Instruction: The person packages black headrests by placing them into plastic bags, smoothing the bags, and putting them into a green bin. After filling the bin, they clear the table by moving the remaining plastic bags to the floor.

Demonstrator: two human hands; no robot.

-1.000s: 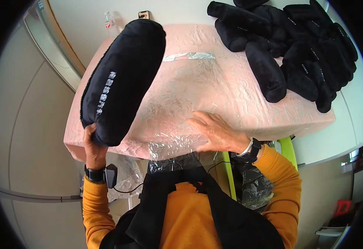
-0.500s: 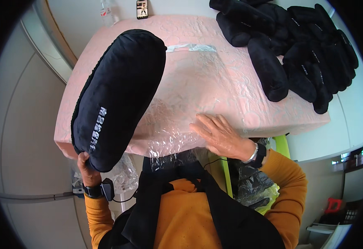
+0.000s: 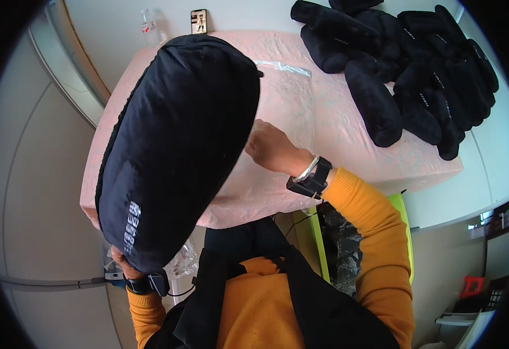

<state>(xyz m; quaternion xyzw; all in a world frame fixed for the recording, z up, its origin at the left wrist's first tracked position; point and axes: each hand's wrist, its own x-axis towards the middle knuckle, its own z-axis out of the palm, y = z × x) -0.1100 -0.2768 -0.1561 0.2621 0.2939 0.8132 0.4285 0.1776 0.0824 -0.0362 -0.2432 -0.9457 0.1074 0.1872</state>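
A long, rounded black cushion [image 3: 176,134] with a white print tilts over the left side of the table, its near end beyond the front edge. My left hand [image 3: 125,262] grips that near end from below, fingers mostly hidden by the cushion. Beside the cushion's right edge, my right hand [image 3: 276,148] is closed with its fingers curled; what they hold, if anything, is hidden. Under and around this hand a clear plastic bag [image 3: 292,99] lies on the pink table cover, a whitish strip across its far end.
The table has a pink patterned cover [image 3: 336,157]. Many black cushions [image 3: 373,107] are heaped at the far right. A phone [image 3: 198,22] and a clear bottle [image 3: 149,29] stand at the back. Below the front edge is a yellow-green bin [image 3: 318,241] with dark plastic inside.
My right hand has moved from the bag's near part up and left beside the cushion, its fingers curling closed. The cushion has come closer and looks larger. My left hand has shifted lower.
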